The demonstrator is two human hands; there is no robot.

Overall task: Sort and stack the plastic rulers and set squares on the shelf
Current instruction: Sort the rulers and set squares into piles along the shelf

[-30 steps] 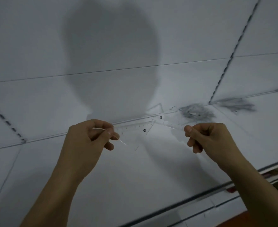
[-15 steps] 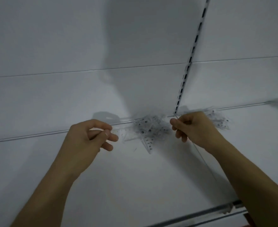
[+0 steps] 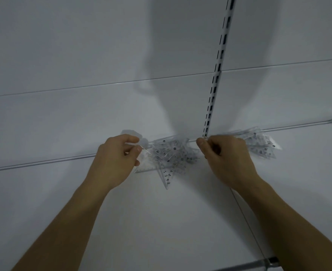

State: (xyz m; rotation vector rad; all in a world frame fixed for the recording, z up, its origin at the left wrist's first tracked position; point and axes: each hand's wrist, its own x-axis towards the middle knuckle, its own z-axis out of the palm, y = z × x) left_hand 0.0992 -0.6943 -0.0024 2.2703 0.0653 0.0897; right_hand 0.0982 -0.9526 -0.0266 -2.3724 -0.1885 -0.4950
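The left hand [image 3: 114, 163] pinches the corner of a clear plastic set square [image 3: 144, 163] between thumb and curled forefinger; the piece is thin, glossy and nearly invisible against the white surface, its edge showing only as a faint line with fine graduation ticks. The right hand [image 3: 225, 155] has its fingers curled tight with thumb against forefinger; whether anything thin and transparent sits in that pinch I cannot tell.

Between the two hands, just beyond the left fingertips, lies a loose heap of transparent rulers and set squares [image 3: 173, 153], triangular pieces overlapping at odd angles, each with a small dark round mark. One triangle points out of the heap toward the person, and along its edge the printed digits 2, 3, 4 can be read; other printing is too small to make out.

Behind the right hand, to its outer side, a second pile of clear pieces [image 3: 259, 143] fans out. Both rest on the smooth matt white shelf [image 3: 161, 222], against the white back panel [image 3: 83, 55]. A slotted metal upright [image 3: 216, 75] rises straight above the right hand's knuckles.
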